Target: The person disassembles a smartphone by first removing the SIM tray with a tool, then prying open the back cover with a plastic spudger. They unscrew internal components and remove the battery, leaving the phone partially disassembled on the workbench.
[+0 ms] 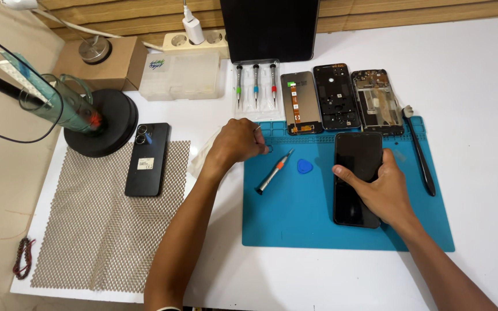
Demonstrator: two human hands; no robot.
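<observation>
Right hand (384, 193) rests its grip flat over the black phone (355, 178), right of centre; left hand (238, 141) pinches a small ring (269, 149) at centre.

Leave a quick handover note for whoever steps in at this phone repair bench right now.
Left hand: closed, fingertips at the blue mat's top-left edge, pinching something too small to identify.
Right hand: pressing flat on the black phone, screen up on the mat.
Screwdriver and blue pick lie between the hands.
Done: three phone parts laid out along the mat's top edge.
Left: phone on the mat appears still closed.
</observation>
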